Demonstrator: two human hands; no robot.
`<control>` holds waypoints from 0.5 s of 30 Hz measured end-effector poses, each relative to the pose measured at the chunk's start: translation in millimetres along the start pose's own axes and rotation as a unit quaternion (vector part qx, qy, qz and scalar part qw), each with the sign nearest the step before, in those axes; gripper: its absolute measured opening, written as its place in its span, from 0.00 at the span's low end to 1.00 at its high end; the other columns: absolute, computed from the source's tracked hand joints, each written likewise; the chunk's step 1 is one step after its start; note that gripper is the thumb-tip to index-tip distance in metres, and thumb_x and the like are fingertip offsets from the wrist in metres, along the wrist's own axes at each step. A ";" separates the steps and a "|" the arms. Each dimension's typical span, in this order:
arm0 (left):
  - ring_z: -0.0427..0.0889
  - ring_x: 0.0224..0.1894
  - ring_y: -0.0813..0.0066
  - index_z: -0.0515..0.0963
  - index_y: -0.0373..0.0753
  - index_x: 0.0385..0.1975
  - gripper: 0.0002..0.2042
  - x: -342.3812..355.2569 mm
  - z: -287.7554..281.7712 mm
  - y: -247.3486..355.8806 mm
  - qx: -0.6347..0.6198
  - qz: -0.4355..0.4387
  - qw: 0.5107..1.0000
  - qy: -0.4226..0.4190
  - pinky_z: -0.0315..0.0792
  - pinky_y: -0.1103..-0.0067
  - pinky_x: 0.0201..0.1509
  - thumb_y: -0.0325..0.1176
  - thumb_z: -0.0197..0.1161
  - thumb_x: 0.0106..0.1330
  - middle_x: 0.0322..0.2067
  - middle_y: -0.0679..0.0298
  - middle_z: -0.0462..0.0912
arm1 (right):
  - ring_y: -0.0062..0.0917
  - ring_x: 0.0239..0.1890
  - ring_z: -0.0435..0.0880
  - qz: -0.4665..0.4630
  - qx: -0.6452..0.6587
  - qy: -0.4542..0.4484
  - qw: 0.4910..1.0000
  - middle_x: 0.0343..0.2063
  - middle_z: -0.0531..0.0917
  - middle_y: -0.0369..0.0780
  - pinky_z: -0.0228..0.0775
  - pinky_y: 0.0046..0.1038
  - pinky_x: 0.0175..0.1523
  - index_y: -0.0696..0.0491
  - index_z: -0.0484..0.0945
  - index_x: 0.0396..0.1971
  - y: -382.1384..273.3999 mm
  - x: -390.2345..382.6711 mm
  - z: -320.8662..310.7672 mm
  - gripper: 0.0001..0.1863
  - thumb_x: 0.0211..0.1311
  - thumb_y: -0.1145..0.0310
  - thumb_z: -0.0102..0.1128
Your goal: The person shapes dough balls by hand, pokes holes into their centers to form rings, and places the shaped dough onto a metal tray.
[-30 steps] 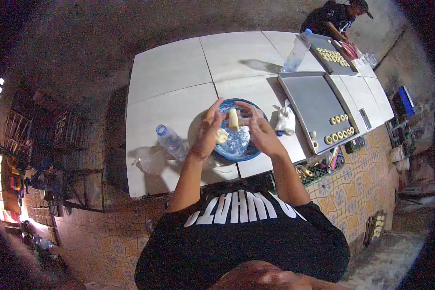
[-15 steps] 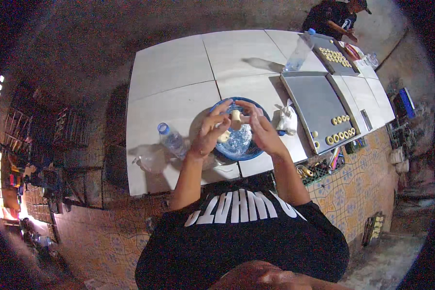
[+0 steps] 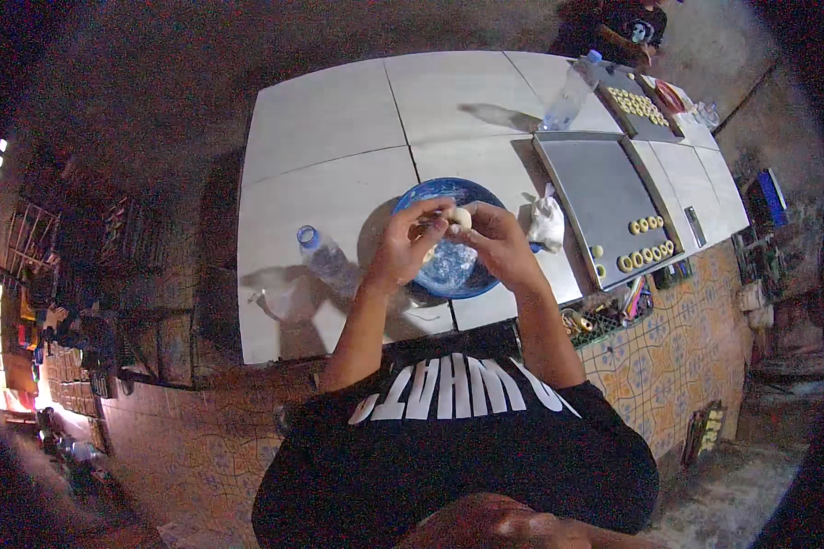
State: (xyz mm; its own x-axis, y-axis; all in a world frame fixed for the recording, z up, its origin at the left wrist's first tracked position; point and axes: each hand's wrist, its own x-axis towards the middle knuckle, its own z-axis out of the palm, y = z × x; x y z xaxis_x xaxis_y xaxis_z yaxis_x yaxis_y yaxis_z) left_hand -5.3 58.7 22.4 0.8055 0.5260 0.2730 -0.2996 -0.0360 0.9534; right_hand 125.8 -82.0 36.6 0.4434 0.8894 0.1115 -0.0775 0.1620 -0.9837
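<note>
Above a round blue basin (image 3: 449, 286) dusted inside with white powder, both my hands hold one small pale piece of dough (image 3: 459, 218). My left hand (image 3: 410, 242) has its fingers closed round the near left side of the piece. From the other side my right hand (image 3: 501, 243) grips it with thumb and fingers. More pale dough (image 3: 430, 253) lies in the basin, partly hidden behind my left hand. On the right, a grey baking tray (image 3: 604, 178) carries several dough rings (image 3: 645, 256) in rows near its front edge.
Left of the basin a clear plastic bottle (image 3: 325, 259) lies on the white tiled table (image 3: 325, 119). A knotted white bag (image 3: 547, 222) sits between basin and tray. Farther right are another bottle (image 3: 569, 99) and a second tray of rings (image 3: 638, 106). A person (image 3: 624, 32) stands beyond the table.
My hands have come closer together, and the dough between them has turned, now looking rounder. The person beyond the table has shifted slightly left.
</note>
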 end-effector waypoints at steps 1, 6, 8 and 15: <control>0.83 0.54 0.74 0.84 0.34 0.48 0.11 -1.3 0.6 1.6 0.083 0.026 0.996 -0.021 0.76 0.76 0.59 0.32 0.66 0.71 0.49 0.60 0.87 | 0.19 0.42 0.83 0.002 0.001 0.001 1.000 0.38 0.87 0.36 0.75 0.25 0.50 0.59 0.83 0.44 2.2 -0.5 -1.2 0.11 0.67 0.68 0.68; 0.87 0.42 0.73 0.85 0.38 0.48 0.11 -0.4 2.2 -3.7 0.104 -0.028 0.994 -0.003 0.79 0.76 0.49 0.35 0.68 0.70 0.40 0.62 0.89 | 0.23 0.43 0.87 0.031 -0.041 0.034 0.998 0.39 0.88 0.41 0.80 0.28 0.50 0.64 0.81 0.49 11.2 -3.9 -8.7 0.17 0.69 0.66 0.67; 0.87 0.40 0.74 0.85 0.38 0.47 0.11 -0.8 6.5 -13.5 0.139 -0.055 0.989 0.009 0.79 0.76 0.47 0.35 0.69 0.70 0.38 0.62 0.89 | 0.25 0.42 0.89 0.055 -0.090 0.047 0.993 0.41 0.89 0.45 0.81 0.29 0.48 0.66 0.81 0.51 29.8 -3.3 -20.4 0.20 0.70 0.65 0.66; 0.85 0.37 0.76 0.84 0.34 0.50 0.14 -0.6 -6.6 -93.7 0.174 -0.119 0.977 -0.025 0.79 0.77 0.42 0.33 0.69 0.69 0.36 0.59 0.88 | 0.24 0.37 0.90 0.062 -0.149 0.077 0.984 0.36 0.91 0.45 0.82 0.26 0.43 0.63 0.83 0.50 95.4 0.1 -39.8 0.16 0.68 0.68 0.66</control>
State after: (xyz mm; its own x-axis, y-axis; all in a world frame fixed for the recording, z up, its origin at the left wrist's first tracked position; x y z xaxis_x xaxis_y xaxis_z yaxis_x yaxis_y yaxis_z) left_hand 19.0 67.3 -68.0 0.8580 0.5124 0.0356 0.0848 -0.2097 0.9741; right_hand 154.0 -83.5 -62.9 0.5787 0.8155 -0.0114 0.1163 -0.0963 -0.9885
